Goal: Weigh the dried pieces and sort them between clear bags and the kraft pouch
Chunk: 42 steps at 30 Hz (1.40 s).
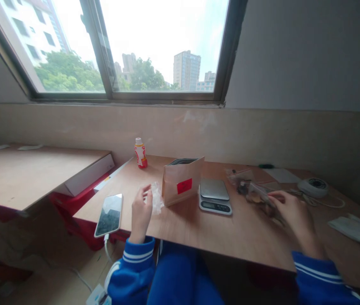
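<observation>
My right hand (294, 214) pinches the edge of a clear zip bag (258, 195) with brown pieces inside, low over the table's right side. Close behind it lie other small clear bags (241, 176), one with dark contents. My left hand (141, 212) has loosely bent fingers, apart, beside a crumpled clear plastic bag (157, 199); nothing shows in its grasp. Between the hands a brown paper pouch (176, 182) with a red label stands upright, its top open. Just right of the pouch sits a kitchen scale (214, 195), its plate bare.
A smartphone (110, 214) on a charging cable overhangs the table's left edge. At the back stands a red-and-white bottle (140, 153). To the right are a white round device (312, 187) with a cord, white paper (281, 175) and a crumpled white item (356, 228).
</observation>
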{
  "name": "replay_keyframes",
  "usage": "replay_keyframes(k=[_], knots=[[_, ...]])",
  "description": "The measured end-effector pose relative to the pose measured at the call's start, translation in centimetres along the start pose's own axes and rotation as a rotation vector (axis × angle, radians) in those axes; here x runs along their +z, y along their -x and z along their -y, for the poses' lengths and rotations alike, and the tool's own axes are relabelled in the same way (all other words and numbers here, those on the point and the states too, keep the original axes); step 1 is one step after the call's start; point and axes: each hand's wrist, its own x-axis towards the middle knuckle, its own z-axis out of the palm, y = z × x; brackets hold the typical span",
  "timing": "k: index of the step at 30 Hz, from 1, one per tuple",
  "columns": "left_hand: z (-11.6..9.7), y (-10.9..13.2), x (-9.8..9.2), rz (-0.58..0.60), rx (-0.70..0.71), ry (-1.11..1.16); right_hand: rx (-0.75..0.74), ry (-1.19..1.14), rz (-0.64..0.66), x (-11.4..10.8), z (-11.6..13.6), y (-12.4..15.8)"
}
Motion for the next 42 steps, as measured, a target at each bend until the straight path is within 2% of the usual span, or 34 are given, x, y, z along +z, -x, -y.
replay_keyframes(k=[2,5,7,9,11,13,21,25,27,30,33,36,38,39,40,42], knots=[[-3.2,2.3,1.6,0.25,-0.045,0.288,0.027,-0.169,-0.096,-1.5,2.9,2.5],[-7.5,6.2,4.7,0.547,-0.058,0.615,0.203,-0.409,-0.153,-2.2,7.3,6.4],[-9.2,8.6,6.6,0.681,-0.073,0.73,0.259,-0.652,-0.033,-1.8,9.7,8.7],[-9.9,10.3,7.8,0.724,-0.09,0.78,0.22,-0.855,0.162,-1.3,11.3,10.3],[-9.8,11.2,8.3,0.698,-0.1,0.797,0.133,-0.956,0.314,-0.9,12.3,11.3],[-9.4,11.4,8.4,0.672,-0.107,0.8,0.059,-0.978,0.364,-0.7,12.7,11.7],[-7.6,11.2,8.3,0.556,-0.117,0.627,-0.136,-0.846,0.376,-0.8,14.2,12.5],[-7.0,10.9,8.1,0.652,-0.138,0.619,-0.065,-0.864,0.372,0.0,14.5,12.8],[-7.2,10.8,7.9,0.654,-0.122,0.594,-0.025,-0.843,0.313,0.5,14.6,13.0],[-7.6,11.0,7.8,0.583,-0.079,0.547,-0.002,-0.776,0.217,1.0,14.5,13.0],[-7.9,11.3,7.5,0.556,-0.073,0.528,0.113,-0.671,-0.004,0.9,13.4,12.5],[-7.8,11.4,7.0,0.642,-0.053,0.533,0.264,-0.659,-0.208,0.0,11.6,11.7],[-7.7,11.3,6.8,0.76,-0.026,0.568,0.278,-0.708,-0.258,-0.8,10.7,11.5],[-7.5,11.2,6.8,0.766,-0.031,0.607,0.26,-0.715,-0.281,-1.3,10.6,11.6],[-7.4,11.0,7.0,0.716,-0.06,0.661,0.233,-0.706,-0.31,-1.7,10.7,11.8],[-6.9,10.8,7.6,0.518,-0.16,0.769,0.177,-0.685,-0.351,-2.4,11.4,12.3]])
